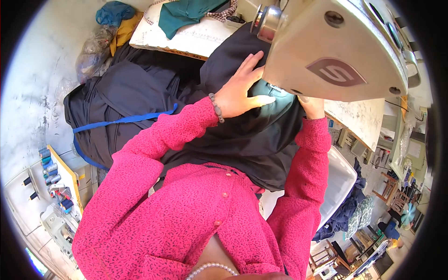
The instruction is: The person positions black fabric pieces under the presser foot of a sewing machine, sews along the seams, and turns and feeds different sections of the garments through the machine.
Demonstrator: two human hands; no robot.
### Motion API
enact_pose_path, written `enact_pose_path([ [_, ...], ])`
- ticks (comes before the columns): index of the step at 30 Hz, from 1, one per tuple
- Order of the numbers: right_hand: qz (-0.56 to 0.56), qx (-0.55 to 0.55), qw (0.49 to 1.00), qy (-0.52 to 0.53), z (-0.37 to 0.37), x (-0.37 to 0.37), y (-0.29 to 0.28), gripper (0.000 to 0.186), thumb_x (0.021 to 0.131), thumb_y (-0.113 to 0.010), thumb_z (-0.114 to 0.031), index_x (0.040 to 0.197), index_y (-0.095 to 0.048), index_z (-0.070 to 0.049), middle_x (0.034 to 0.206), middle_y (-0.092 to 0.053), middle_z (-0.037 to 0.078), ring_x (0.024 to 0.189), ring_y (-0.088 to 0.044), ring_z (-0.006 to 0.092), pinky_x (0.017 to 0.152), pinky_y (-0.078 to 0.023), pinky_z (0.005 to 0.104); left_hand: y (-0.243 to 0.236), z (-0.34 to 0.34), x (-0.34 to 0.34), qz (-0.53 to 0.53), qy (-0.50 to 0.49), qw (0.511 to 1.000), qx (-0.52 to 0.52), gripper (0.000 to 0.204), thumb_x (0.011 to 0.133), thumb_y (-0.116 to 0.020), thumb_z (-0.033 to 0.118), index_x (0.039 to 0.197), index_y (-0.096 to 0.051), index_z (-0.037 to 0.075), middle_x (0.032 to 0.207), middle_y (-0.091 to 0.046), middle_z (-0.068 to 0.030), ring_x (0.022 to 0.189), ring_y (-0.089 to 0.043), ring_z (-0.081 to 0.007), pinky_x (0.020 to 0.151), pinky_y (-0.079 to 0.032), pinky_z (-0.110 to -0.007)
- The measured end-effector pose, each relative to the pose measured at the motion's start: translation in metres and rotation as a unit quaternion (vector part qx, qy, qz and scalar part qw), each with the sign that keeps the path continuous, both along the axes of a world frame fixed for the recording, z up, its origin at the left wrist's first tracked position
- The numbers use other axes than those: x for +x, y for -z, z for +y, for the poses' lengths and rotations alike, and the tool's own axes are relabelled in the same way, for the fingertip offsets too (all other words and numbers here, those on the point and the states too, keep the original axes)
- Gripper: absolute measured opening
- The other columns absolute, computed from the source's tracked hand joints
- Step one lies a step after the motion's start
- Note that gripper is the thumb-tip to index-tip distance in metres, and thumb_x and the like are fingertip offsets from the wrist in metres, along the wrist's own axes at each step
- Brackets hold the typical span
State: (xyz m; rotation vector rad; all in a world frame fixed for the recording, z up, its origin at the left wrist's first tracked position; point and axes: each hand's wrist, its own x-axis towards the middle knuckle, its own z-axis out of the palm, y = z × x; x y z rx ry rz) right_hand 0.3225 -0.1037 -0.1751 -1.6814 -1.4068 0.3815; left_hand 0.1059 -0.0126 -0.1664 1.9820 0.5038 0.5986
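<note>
My left hand [238, 92] lies on dark navy cloth [233, 144] to the left of a beige sewing machine head [303, 44]. Its fingers are spread and the thumb points right, over a lit teal patch of fabric [276, 103] under the machine. On the other side of that patch, my right hand [313, 107] touches the cloth, its fingers mostly hidden by the machine head. The cloth drapes over my lap and spreads left in a large heap, where a blue strip [121, 120] runs across it. The machine also hides the needle area.
A white worktable [191, 35] with a green cloth piece [186, 15] stands at the back. Plastic bags [95, 51] lean by the left wall. Thread spools [51, 169] and another machine are at lower left. A white plastic bin [337, 184] sits by my right arm, dark garments beyond it.
</note>
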Motion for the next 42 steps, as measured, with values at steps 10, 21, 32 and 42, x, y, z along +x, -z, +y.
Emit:
enact_pose_path([
  [10,0.013,0.045,0.999,-0.021,0.012,0.050,0.074,0.040,0.075,-0.072,-0.023,0.110,-0.062,-0.005,0.108,-0.064,0.011,0.100,-0.060,0.0252,0.085,-0.047,0.0398,0.002,0.018,0.008,0.049,0.064,0.995,-0.064,0.078,0.072,-0.076,0.033,0.138,-0.040,0.010,0.152,-0.013,-0.0233,0.141,-0.008,-0.0409,0.111,-0.022,-0.047],
  [21,-0.090,0.049,0.995,-0.015,0.010,0.057,0.087,0.035,0.081,-0.069,-0.019,0.113,-0.063,-0.006,0.115,-0.063,0.010,0.105,-0.059,0.0265,0.090,-0.046,0.0401,0.001,0.023,0.011,0.026,0.077,0.996,-0.045,0.073,0.071,-0.077,0.027,0.133,-0.044,0.006,0.150,-0.019,-0.0223,0.141,-0.013,-0.0368,0.111,-0.026,-0.042],
  [32,-0.029,0.046,0.998,-0.014,0.011,0.052,0.084,0.049,0.075,-0.073,-0.019,0.119,-0.057,-0.004,0.119,-0.059,0.013,0.109,-0.055,0.0249,0.092,-0.044,0.0393,-0.001,0.024,0.010,0.028,0.086,0.993,-0.076,0.073,0.073,-0.077,0.028,0.134,-0.043,0.007,0.150,-0.019,-0.0205,0.142,-0.013,-0.0346,0.111,-0.026,-0.041],
  [42,0.020,0.042,0.999,-0.009,0.011,0.048,0.077,0.049,0.073,-0.075,-0.018,0.117,-0.057,-0.003,0.118,-0.059,0.013,0.108,-0.056,0.0247,0.091,-0.045,0.0387,-0.003,0.022,0.008,0.033,0.088,0.994,-0.056,0.074,0.074,-0.076,0.027,0.136,-0.041,0.007,0.150,-0.023,-0.0188,0.143,-0.011,-0.0330,0.111,-0.026,-0.041],
])
